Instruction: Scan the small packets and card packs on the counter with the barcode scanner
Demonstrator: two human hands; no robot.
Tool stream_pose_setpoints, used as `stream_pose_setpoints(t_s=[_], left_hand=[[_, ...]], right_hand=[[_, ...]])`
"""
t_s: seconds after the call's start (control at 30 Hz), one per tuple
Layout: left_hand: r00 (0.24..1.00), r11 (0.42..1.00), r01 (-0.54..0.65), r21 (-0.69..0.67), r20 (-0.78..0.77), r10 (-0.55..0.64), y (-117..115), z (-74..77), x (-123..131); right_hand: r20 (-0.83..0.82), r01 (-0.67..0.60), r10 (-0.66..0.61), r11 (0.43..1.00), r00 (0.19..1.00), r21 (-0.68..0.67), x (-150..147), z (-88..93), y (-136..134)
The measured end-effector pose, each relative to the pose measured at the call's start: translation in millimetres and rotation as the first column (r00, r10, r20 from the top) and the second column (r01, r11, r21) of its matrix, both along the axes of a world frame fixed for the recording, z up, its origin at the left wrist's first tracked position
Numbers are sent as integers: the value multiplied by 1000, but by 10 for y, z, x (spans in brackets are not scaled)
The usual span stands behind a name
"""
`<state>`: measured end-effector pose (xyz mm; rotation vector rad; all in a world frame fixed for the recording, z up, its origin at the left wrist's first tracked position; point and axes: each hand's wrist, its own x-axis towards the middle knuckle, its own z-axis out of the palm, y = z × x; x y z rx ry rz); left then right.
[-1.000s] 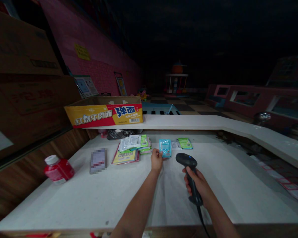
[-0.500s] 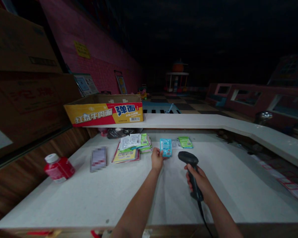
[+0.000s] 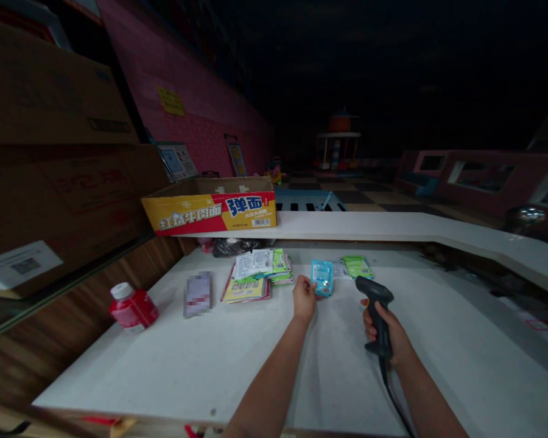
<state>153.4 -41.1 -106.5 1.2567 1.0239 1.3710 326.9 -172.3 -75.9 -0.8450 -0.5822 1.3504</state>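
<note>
Pinched at its left edge by my left hand (image 3: 305,299) is a small blue packet (image 3: 323,278), held up just over the white counter. My right hand (image 3: 388,333) is wrapped round the grip of a black barcode scanner (image 3: 378,313), whose head points left and forward toward the packet. Its cable (image 3: 389,389) trails off the front edge. Behind the blue packet lies a green packet (image 3: 357,266) with a pale one beside it. Left of my left hand is a pile of packets (image 3: 256,265), white and green over yellow.
A red bottle with a white cap (image 3: 134,308) and a blurred-out pack (image 3: 198,294) sit on the left of the counter (image 3: 173,371). A yellow and red carton (image 3: 214,210) rests on the raised shelf (image 3: 347,225). Stacked brown boxes (image 3: 68,194) stand at far left.
The view has turned slightly, shifting everything rightward. The scanner now stands more upright and a little farther right of the blue packet. Both hands keep their holds.
</note>
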Motion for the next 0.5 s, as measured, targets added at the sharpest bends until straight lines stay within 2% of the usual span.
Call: stream_pose_setpoints(t_s=[0.27, 0.4, 0.5], left_hand=[[997, 998, -56, 33, -59, 58, -139, 19, -42], [998, 995, -64, 70, -16, 65, -287, 194, -234], [986, 979, -166, 118, 39, 163, -311, 406, -554]], right_hand=[[3, 19, -19, 1000, 1000, -17, 27, -9, -13], [-16, 22, -22, 999, 1000, -30, 54, -62, -9], [-24, 18, -19, 999, 1000, -30, 67, -95, -10]])
